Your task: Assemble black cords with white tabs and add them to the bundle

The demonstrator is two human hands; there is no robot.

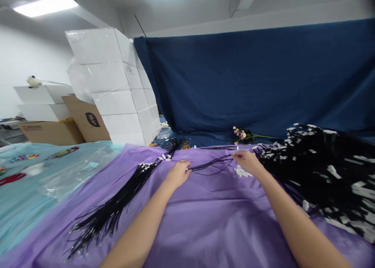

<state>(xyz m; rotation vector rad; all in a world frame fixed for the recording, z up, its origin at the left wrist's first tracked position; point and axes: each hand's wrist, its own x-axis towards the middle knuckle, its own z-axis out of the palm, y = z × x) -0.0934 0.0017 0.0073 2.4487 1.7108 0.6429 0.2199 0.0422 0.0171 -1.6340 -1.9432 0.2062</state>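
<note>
A thin bundle of black cords [209, 164] stretches between my two hands, just above the purple cloth. My left hand [178, 173] pinches its left end, and my right hand [246, 160] pinches the right end. One cord sags below the others. Beside my right hand lie several small white tags [242, 172]. To the left of my left hand rests a long bunch of black cords [123, 193], with white tags at its upper end. A big heap of black cords with white tags [319, 166] spreads on the right.
Purple cloth [211, 229] covers the work surface, with teal cloth [17, 205] at left. White boxes [117, 84] stand stacked behind, near cardboard boxes [84, 119]. A dark blue curtain [258, 80] hangs at the back. Artificial flowers [241, 134] lie before it. Plastic bags [79, 170] rest left.
</note>
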